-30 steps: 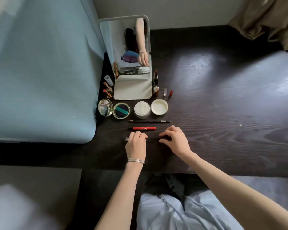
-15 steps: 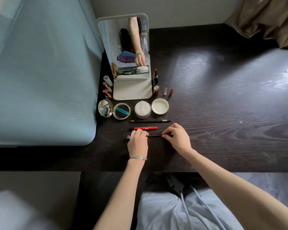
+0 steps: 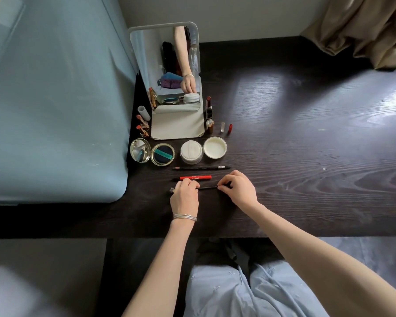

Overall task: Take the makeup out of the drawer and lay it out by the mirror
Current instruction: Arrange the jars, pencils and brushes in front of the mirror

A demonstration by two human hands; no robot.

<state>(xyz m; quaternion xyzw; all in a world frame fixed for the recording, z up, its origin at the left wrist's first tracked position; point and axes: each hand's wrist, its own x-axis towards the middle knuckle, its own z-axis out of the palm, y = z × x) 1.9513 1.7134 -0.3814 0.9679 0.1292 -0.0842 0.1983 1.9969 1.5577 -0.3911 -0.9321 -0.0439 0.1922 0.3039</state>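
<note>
At frame centre, the left hand [image 3: 184, 195] and right hand [image 3: 237, 188] pinch a brush [image 3: 206, 187] on the table [image 3: 306, 156]. Above lie two pencils, four round compacts, then the mirror [image 3: 169, 65].

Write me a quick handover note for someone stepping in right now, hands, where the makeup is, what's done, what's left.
Left hand pinches the brush near its bristle end; right hand pinches the other end. Both press it to the table, parallel to the red pen and black pencil above it.
Done: compacts, powder jar and lid in a row before the mirror; lipsticks flank it.
Left: release the brush. The drawer is not in view, so check for leftovers.
</note>
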